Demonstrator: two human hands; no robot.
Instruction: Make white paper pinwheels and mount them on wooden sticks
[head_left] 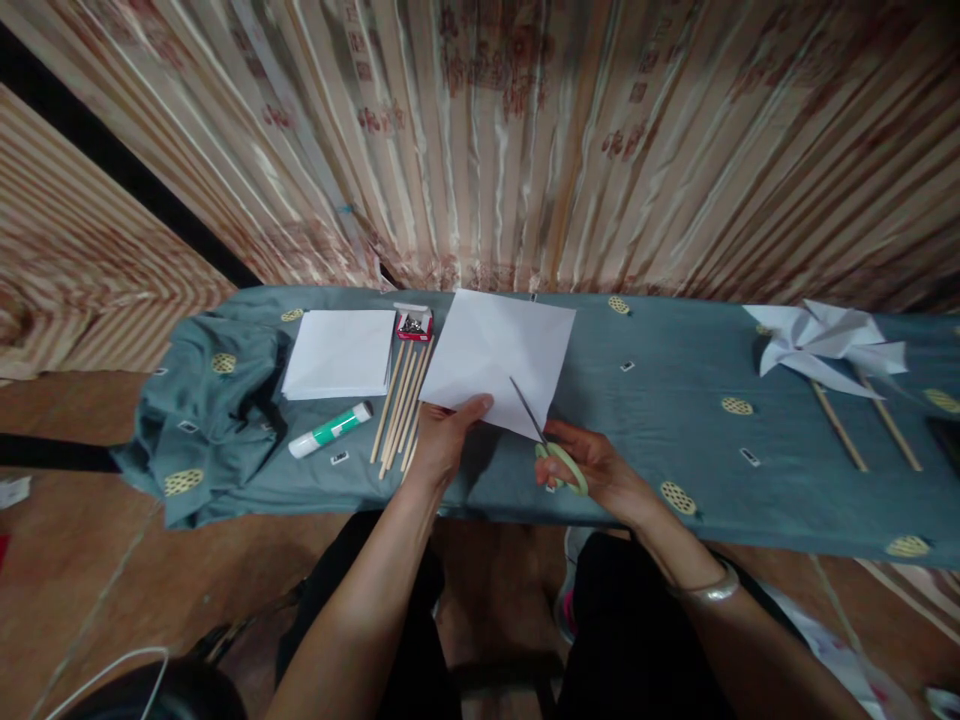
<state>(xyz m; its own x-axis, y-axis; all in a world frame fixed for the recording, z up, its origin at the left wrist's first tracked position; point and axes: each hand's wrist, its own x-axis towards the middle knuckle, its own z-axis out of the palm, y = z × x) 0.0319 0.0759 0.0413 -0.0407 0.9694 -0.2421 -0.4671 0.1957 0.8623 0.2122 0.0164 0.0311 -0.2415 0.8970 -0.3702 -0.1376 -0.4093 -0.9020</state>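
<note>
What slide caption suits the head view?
Left hand holds white paper; right hand holds green-handled scissors at its corner.

The widest open way crosses the teal cloth (660, 350) on the right, between the right hand (604, 470) with its scissors (573, 468) and the paper pinwheels (817, 340), whose sticks (838, 425) jut toward the near edge. Left of the held sheet (495, 350), the loose sticks (394, 415), red box (415, 327), paper stack (341, 352) and glue stick (330, 430) leave only narrow gaps; bunched folds (217, 405) crowd the left end. The curtain (487, 150) bars the far side.
</note>
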